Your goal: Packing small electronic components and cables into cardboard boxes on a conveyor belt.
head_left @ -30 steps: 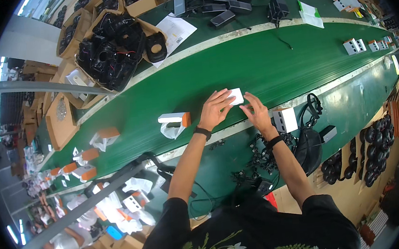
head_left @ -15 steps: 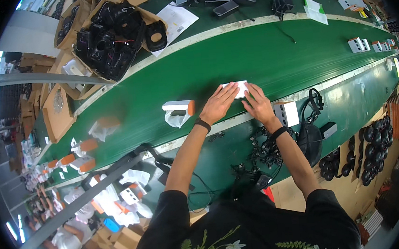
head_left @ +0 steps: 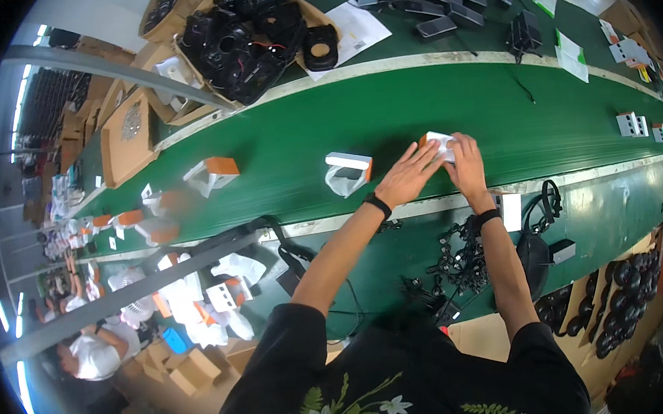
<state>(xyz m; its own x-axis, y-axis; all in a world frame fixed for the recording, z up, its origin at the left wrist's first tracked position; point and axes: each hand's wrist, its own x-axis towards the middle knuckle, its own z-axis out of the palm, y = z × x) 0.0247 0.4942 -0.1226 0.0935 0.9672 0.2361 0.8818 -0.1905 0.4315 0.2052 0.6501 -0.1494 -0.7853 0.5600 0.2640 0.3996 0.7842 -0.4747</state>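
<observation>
Over the green belt, both of my hands are on a small white and orange box (head_left: 437, 139). My left hand (head_left: 410, 176) has its fingers closed along the box's near left side. My right hand (head_left: 466, 165) wraps the right side, its fingers bent over the top. Part of the box is hidden beneath the fingers. To the left, an open box (head_left: 349, 160) of the same colours lies on the belt with a white plastic bag hanging out of it.
More boxes with bags (head_left: 214, 174) lie further left on the belt (head_left: 287, 148). Black cables (head_left: 462, 262) and an upright white box (head_left: 510, 212) sit on the near ledge. Beyond the belt stands a carton of black parts (head_left: 250, 37). A grey metal bar (head_left: 149, 286) crosses the left side.
The box between my hands has tilted, and its orange side now shows. My right hand has curled further over it. The whole view has shifted, moving the surroundings rightward in the picture.
</observation>
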